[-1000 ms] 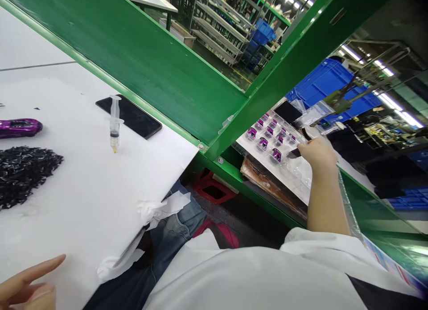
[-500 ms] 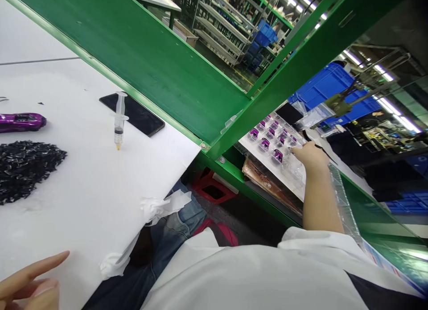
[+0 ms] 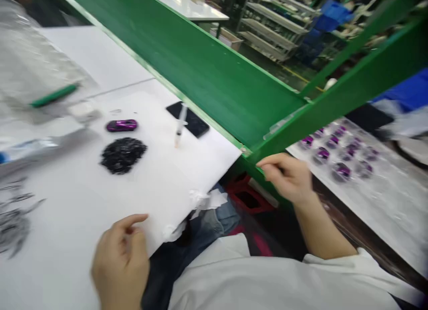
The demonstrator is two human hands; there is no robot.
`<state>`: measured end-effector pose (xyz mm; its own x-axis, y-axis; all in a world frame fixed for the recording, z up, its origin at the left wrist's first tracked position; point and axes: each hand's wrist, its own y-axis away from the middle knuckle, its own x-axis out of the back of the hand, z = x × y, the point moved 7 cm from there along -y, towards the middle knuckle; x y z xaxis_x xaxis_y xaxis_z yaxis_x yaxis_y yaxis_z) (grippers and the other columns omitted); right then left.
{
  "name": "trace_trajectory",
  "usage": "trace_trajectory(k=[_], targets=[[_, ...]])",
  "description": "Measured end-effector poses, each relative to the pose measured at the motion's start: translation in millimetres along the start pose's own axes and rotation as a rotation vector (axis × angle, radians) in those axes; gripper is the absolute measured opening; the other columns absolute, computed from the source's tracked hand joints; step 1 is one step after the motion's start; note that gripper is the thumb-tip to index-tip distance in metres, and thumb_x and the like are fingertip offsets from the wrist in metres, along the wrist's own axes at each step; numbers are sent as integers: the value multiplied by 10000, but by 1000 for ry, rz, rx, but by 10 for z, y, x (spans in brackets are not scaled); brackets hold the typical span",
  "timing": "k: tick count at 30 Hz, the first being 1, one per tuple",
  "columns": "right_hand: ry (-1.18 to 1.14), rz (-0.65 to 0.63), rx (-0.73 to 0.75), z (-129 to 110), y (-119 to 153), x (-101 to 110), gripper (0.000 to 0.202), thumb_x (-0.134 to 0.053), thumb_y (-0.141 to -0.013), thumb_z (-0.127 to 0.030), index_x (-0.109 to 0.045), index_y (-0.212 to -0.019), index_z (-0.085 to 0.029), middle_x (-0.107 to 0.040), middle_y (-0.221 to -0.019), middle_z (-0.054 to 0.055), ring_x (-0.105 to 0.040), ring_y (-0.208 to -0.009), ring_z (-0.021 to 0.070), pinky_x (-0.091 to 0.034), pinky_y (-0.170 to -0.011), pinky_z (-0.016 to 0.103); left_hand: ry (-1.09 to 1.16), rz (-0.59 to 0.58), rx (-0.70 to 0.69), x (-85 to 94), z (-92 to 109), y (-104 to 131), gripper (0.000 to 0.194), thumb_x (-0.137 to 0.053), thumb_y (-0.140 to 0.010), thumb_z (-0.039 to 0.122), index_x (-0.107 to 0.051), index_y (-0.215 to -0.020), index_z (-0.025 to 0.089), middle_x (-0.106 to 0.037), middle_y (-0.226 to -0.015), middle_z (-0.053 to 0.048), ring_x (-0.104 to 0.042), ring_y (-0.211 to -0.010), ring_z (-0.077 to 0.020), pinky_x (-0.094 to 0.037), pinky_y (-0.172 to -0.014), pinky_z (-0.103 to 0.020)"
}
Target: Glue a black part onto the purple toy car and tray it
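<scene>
My left hand (image 3: 122, 261) is over the near part of the white table (image 3: 76, 238). Its fingers are loosely curled, index and thumb apart, and nothing shows in it. My right hand (image 3: 289, 178) hangs over the gap by the green frame, thumb and index finger closed together; blur hides whatever may be in the pinch. On the table lie a glossy purple toy car body (image 3: 122, 125), a heap of small black plastic pieces (image 3: 123, 155) and a syringe (image 3: 181, 125) resting against a black phone (image 3: 197, 125). At right, clear trays (image 3: 347, 154) hold several shiny purple parts.
Green metal rails (image 3: 234, 78) border the table. Crumpled white tissue (image 3: 214, 199) hangs at its near edge. A red stool (image 3: 250, 196) stands below. At left are plastic bags (image 3: 30, 64), a green pen-like tool (image 3: 55, 95) and blurred dark strips (image 3: 13, 225).
My right hand has come away from the clear trays, leftward toward the table. My left hand has come further into view. The view has turned left, showing more of the table.
</scene>
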<state>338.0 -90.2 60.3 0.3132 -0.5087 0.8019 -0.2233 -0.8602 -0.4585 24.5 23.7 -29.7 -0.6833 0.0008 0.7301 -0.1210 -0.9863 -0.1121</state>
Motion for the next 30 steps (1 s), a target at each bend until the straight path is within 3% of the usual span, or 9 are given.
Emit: trace_trajectory(k=[3,5,8,11,14,19,25,30], targets=[[-230,-307,523,-794,-271,-890,208,-380,-874,-250,-577,-845,-190,-598,-618,-9,-557,-575,109,-404,-583,235,15,19,-9,39,203,25,214,-396,-769,244,-602,-811,208,-554,-730,-14,-513,-707,-181,-392,-707,-303],[-330,-447,820,-1331,-375,-1296,231,-336,-884,-257,-552,-847,-183,-591,-605,-4,-532,-547,116,-375,-573,256,50,17,-4,47,246,49,204,-385,-768,225,-586,-793,201,-567,-735,-20,-509,-708,-181,-398,-717,-303],[-424,-558,1009,-1944,-521,-1659,184,-372,-838,-272,-496,-740,-177,-569,-576,6,-503,-519,125,-340,-540,261,172,61,110,101,182,87,210,-399,-786,286,-576,-833,184,-563,-721,-29,-510,-704,-190,-409,-683,-304],[-508,-587,1108,-2302,-568,-1811,80,-420,-757,-233,-453,-706,-181,-545,-536,-7,-486,-481,120,-320,-487,235,417,162,222,177,95,133,297,-392,-817,375,-572,-929,167,-564,-726,-32,-520,-699,-184,-426,-656,-288],[-576,-614,1190,-2388,-524,-1865,32,-411,-741,-203,-434,-728,-185,-563,-538,-17,-510,-471,117,-348,-479,225,529,211,262,203,46,164,327,-373,-832,402,-582,-846,151,-526,-635,-15,-478,-612,-161,-405,-584,-262],[-692,-730,1208,-2230,-457,-1870,131,-296,-828,-95,-392,-870,-174,-589,-526,-71,-557,-480,59,-404,-502,153,491,186,217,153,78,156,320,-339,-847,359,-549,-712,158,-503,-601,-14,-468,-595,-152,-379,-571,-252],[-702,-651,1120,-2105,-497,-1856,136,-347,-794,-191,-480,-815,-168,-593,-539,-9,-530,-460,115,-371,-483,216,359,221,209,135,163,150,276,-307,-841,301,-469,-651,183,-556,-682,-29,-498,-661,-161,-373,-643,-270],[-728,-670,1086,-2097,-515,-1845,146,-384,-764,-185,-522,-804,-166,-590,-529,-5,-531,-463,113,-384,-498,208,305,199,190,126,183,152,284,-293,-843,273,-478,-648,181,-556,-672,-28,-497,-647,-157,-360,-621,-265]])
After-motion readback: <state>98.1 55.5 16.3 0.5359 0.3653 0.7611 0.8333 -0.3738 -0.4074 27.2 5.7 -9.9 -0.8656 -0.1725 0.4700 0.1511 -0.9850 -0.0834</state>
